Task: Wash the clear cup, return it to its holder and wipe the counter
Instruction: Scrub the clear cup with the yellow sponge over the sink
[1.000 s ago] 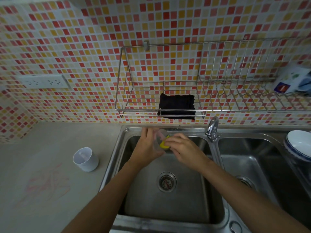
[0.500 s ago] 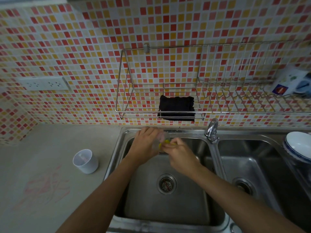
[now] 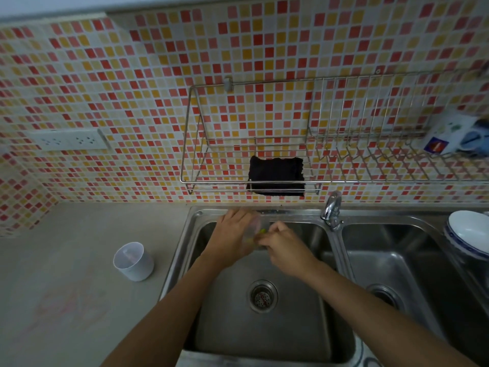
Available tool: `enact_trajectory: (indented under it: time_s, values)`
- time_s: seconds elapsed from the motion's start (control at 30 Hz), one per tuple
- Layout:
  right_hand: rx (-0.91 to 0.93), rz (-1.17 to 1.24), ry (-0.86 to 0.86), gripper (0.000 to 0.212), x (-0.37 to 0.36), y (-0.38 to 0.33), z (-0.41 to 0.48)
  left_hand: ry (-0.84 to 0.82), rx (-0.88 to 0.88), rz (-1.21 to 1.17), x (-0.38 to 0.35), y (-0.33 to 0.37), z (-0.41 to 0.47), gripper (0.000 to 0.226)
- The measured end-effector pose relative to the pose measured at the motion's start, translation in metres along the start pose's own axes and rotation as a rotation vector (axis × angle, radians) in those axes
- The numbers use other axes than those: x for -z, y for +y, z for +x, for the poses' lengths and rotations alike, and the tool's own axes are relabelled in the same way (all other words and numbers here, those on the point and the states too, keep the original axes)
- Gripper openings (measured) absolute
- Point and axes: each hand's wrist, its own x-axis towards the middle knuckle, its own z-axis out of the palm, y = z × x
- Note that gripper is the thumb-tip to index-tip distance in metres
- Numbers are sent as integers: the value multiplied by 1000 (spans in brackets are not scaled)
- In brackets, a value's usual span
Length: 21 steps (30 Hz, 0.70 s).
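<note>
Over the left sink basin [image 3: 264,340], the left hand [image 3: 232,237] grips the clear cup [image 3: 254,227] while the right hand [image 3: 285,246] pinches a yellow sponge [image 3: 260,231] against it.

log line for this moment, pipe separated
step: washing | left hand: holds clear cup over left sink basin | right hand: holds yellow sponge at cup | white holder: on counter | reddish marks: unwiped

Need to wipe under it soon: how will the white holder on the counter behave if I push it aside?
The white holder looks like thin plastic, so probably light and stiff. On the smooth counter it should slide readily. Pushed near its rim it may tip, and its round wall would then let it roll.
</note>
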Motion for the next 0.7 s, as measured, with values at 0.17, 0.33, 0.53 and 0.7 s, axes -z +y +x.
enact_trajectory:
  time_s: [0.17, 0.33, 0.53, 0.7]
  values:
    - [103, -226, 146, 25, 4, 0, 1, 4, -18, 25, 4, 6, 9, 60]
    - [44, -3, -18, 30, 7, 12, -1, -50, 64, -119, 5, -2, -4, 67]
    - [235, -98, 109, 45, 11, 12, -11, -75, 64, -201, 16, -6, -1, 77]
    - [227, -91, 196, 42, 12, 10, -6, -30, 116, -292, 15, 1, -3, 85]
